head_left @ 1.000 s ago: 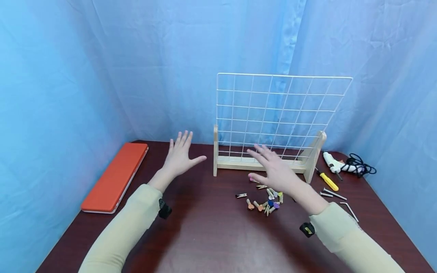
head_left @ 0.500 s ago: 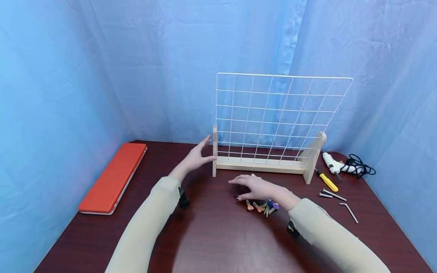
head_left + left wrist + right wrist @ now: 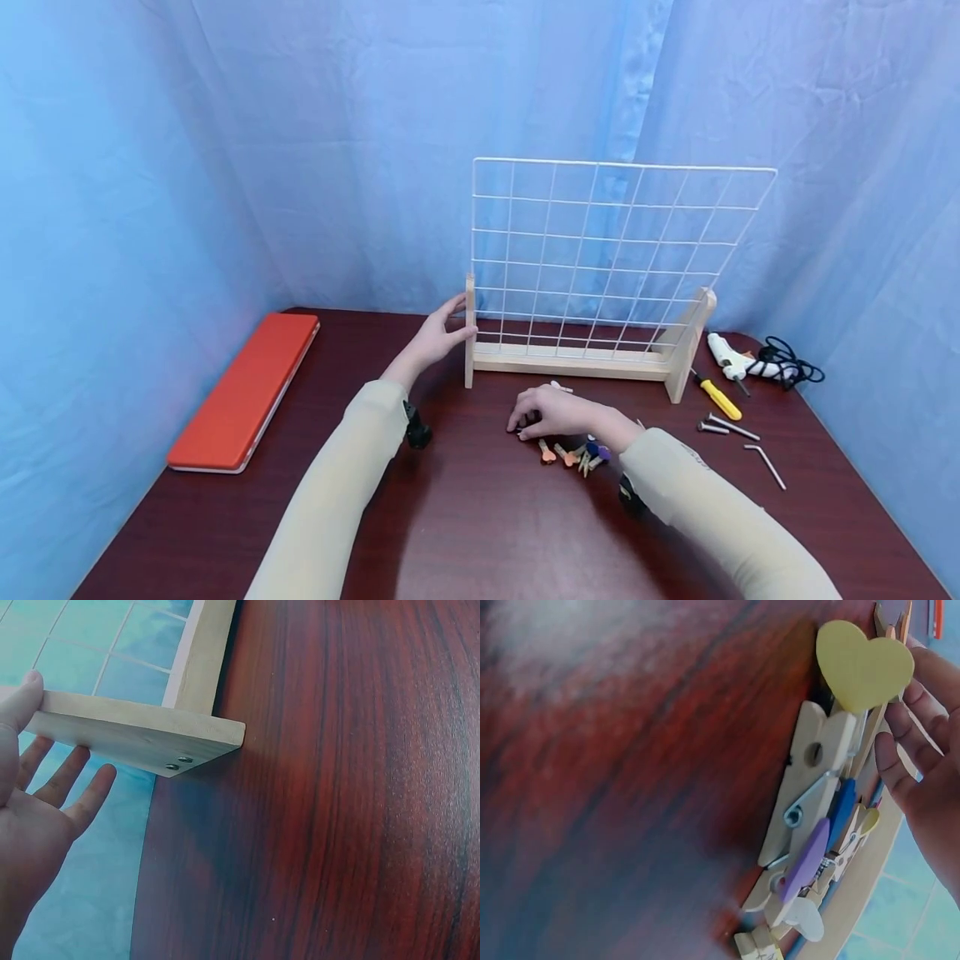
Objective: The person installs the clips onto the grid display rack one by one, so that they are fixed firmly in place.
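Observation:
My left hand [image 3: 433, 337] is at the left wooden side panel [image 3: 142, 735] of a white wire grid rack [image 3: 570, 364]. In the left wrist view the thumb reaches over the panel's edge while the fingers lie along its outer face, near two screw heads. My right hand [image 3: 558, 412] is lowered to the table, its curled fingertips pinching a small wooden clothespin [image 3: 904, 619] largely hidden by the hand. Several more clothespins [image 3: 568, 457] lie under and beside the wrist, with a yellow heart [image 3: 865, 664], a purple heart [image 3: 808, 859] and orange hearts among them.
A red flat case [image 3: 243, 392] lies at the table's left. On the right are a white glue gun [image 3: 727, 357] with a black cord, a yellow-handled screwdriver [image 3: 722, 400], bolts [image 3: 733, 427] and a hex key [image 3: 765, 465]. Blue curtains surround the table.
My left hand has moved right, onto the rack's side panel. My right hand has come down and left from above the clothespins, and its spread fingers have curled in at the table.

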`<control>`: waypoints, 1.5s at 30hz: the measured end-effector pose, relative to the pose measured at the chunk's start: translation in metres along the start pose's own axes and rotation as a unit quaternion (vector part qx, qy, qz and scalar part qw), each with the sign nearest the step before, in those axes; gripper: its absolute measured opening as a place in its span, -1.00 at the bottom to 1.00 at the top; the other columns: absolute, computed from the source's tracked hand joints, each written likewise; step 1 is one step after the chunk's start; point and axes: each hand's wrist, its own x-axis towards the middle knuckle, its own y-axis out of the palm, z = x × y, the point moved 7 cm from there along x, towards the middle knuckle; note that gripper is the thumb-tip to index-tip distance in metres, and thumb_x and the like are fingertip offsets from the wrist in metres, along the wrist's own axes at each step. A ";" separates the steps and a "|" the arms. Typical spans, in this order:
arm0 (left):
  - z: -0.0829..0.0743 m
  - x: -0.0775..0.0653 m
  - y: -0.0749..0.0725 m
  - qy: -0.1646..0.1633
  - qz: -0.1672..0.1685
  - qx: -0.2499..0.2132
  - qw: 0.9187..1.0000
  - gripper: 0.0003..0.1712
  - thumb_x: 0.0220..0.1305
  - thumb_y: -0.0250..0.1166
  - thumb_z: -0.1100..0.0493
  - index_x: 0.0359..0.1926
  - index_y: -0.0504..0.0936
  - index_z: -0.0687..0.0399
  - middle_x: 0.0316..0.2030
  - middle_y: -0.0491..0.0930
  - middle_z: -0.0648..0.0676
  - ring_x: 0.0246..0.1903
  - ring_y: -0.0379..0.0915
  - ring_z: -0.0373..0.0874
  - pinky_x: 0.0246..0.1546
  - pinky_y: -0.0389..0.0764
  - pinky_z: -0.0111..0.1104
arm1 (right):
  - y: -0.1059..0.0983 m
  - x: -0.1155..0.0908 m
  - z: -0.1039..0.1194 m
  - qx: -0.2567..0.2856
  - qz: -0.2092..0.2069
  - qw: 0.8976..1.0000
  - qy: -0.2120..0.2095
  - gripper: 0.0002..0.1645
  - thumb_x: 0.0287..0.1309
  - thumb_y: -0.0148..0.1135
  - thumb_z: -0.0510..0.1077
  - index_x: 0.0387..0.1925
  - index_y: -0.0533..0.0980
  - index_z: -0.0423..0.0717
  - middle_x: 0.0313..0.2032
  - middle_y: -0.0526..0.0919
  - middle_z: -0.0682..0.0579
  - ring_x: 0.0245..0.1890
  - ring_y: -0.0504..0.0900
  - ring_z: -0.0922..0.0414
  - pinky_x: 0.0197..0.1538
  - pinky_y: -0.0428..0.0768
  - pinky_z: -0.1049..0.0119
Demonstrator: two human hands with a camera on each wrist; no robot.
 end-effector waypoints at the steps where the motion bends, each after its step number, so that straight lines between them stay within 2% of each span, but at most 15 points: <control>1: 0.000 0.000 0.000 -0.001 0.000 0.002 1.000 -0.19 0.15 0.17 -0.11 0.35 0.00 -0.17 0.26 0.18 0.05 0.22 0.13 -0.02 0.14 0.31 -0.12 | 0.000 0.001 0.000 0.003 0.002 1.000 0.002 -0.84 0.04 0.24 -0.10 -0.27 0.61 0.08 -0.40 0.54 0.19 -0.40 0.49 0.24 -0.32 0.53 0.39; 5: 0.001 0.000 0.001 0.002 -0.002 0.009 1.000 -0.18 0.16 0.16 -0.12 0.36 -0.01 -0.14 0.27 0.16 0.05 0.24 0.10 -0.03 0.18 0.26 -0.12 | 0.000 0.001 -0.001 0.004 0.007 1.000 0.016 -0.86 0.05 0.23 -0.09 -0.29 0.60 0.11 -0.39 0.54 0.24 -0.42 0.47 0.33 -0.33 0.53 0.43; 9: 0.000 0.000 0.002 0.010 -0.003 0.013 1.000 -0.19 0.17 0.15 -0.10 0.36 -0.01 -0.12 0.27 0.18 0.07 0.24 0.09 -0.01 0.22 0.21 -0.13 | -0.006 -0.003 0.000 0.008 -0.006 1.000 0.018 -0.82 0.07 0.21 -0.10 -0.24 0.60 0.09 -0.37 0.54 0.27 -0.42 0.47 0.36 -0.34 0.54 0.42; 14: -0.001 0.000 0.003 0.017 -0.003 0.010 1.000 -0.19 0.17 0.17 -0.07 0.36 0.00 -0.08 0.26 0.18 0.10 0.24 0.09 0.04 0.21 0.20 -0.12 | -0.023 -0.010 0.004 0.011 -0.047 0.999 0.004 -0.79 0.07 0.19 -0.11 -0.22 0.61 0.01 -0.35 0.57 0.26 -0.35 0.51 0.30 -0.30 0.52 0.43; 18: -0.002 0.000 0.004 0.014 -0.002 0.009 1.000 -0.19 0.16 0.17 -0.08 0.36 0.01 -0.09 0.26 0.19 0.08 0.23 0.12 0.02 0.20 0.23 -0.13 | -0.044 -0.015 0.005 0.039 -0.067 0.996 0.035 -0.84 0.04 0.23 -0.09 -0.28 0.60 0.05 -0.37 0.56 0.28 -0.38 0.52 0.29 -0.34 0.53 0.43; 22: -0.004 0.000 0.005 0.008 0.001 0.006 1.000 -0.19 0.16 0.16 -0.10 0.36 0.01 -0.12 0.26 0.19 0.08 0.23 0.12 0.01 0.21 0.21 -0.11 | -0.071 -0.018 0.011 0.066 -0.095 0.991 0.073 -0.84 -0.03 0.30 -0.06 -0.34 0.55 0.07 -0.46 0.55 0.26 -0.46 0.52 0.30 -0.40 0.55 0.40; 27: -0.005 0.000 0.006 0.004 0.005 0.000 1.000 -0.18 0.15 0.16 -0.13 0.36 0.00 -0.14 0.27 0.18 0.07 0.25 0.08 -0.01 0.23 0.17 -0.10 | -0.114 -0.017 0.027 0.045 -0.148 0.984 0.092 -0.73 -0.09 0.34 0.04 -0.29 0.56 0.09 -0.52 0.56 0.29 -0.51 0.50 0.31 -0.45 0.54 0.37; 29: -0.005 0.000 0.006 0.003 0.005 0.001 1.000 -0.18 0.15 0.15 -0.13 0.36 0.00 -0.15 0.27 0.17 0.06 0.25 0.07 -0.03 0.23 0.16 -0.10 | -0.130 -0.016 0.035 0.044 -0.155 0.981 0.106 -0.74 -0.08 0.33 0.07 -0.26 0.57 0.19 -0.52 0.57 0.28 -0.59 0.47 0.28 -0.55 0.50 0.36; 33: -0.001 -0.001 0.005 0.000 0.003 0.002 1.000 -0.18 0.15 0.16 -0.13 0.36 0.00 -0.16 0.27 0.18 0.05 0.25 0.06 -0.05 0.23 0.16 -0.10 | -0.160 -0.012 0.048 0.087 -0.156 0.973 0.144 -0.81 -0.03 0.29 0.03 -0.29 0.59 0.24 -0.57 0.60 0.13 -0.73 0.48 0.14 -0.65 0.49 0.29; 35: 0.002 -0.002 0.004 -0.002 0.001 -0.001 1.000 -0.18 0.14 0.17 -0.14 0.36 0.01 -0.17 0.27 0.18 0.05 0.26 0.06 -0.05 0.24 0.15 -0.10 | -0.177 -0.009 0.055 0.118 -0.165 0.966 0.160 -0.83 -0.03 0.30 0.00 -0.31 0.60 0.16 -0.61 0.61 0.03 -0.72 0.53 0.07 -0.61 0.55 0.25; 39: 0.004 -0.002 0.003 -0.007 0.000 -0.006 1.000 -0.17 0.13 0.18 -0.13 0.36 0.01 -0.17 0.27 0.17 0.04 0.27 0.03 -0.07 0.26 0.11 -0.11 | -0.212 -0.005 0.066 0.173 -0.203 0.946 0.185 -0.74 -0.09 0.34 -0.01 -0.29 0.59 0.02 -0.55 0.66 -0.05 -0.54 0.64 0.05 -0.35 0.63 0.27; 43: 0.002 -0.002 0.002 -0.006 0.001 -0.004 1.000 -0.16 0.12 0.16 -0.17 0.36 0.00 -0.19 0.27 0.16 0.03 0.27 0.02 -0.08 0.26 0.11 -0.10 | -0.244 0.001 0.079 0.202 -0.232 0.936 0.173 -0.66 -0.06 0.32 -0.07 -0.18 0.56 -0.07 -0.39 0.68 -0.07 -0.36 0.67 0.07 -0.18 0.60 0.30; 45: -0.008 -0.007 0.000 -0.003 0.004 -0.007 1.000 -0.17 0.15 0.16 -0.12 0.36 -0.01 -0.12 0.28 0.16 0.08 0.27 0.02 0.00 0.25 0.11 -0.06 | -0.257 0.004 0.085 0.207 -0.246 0.934 0.155 -0.65 -0.03 0.29 -0.09 -0.15 0.55 -0.11 -0.35 0.68 -0.10 -0.33 0.67 0.07 -0.17 0.60 0.29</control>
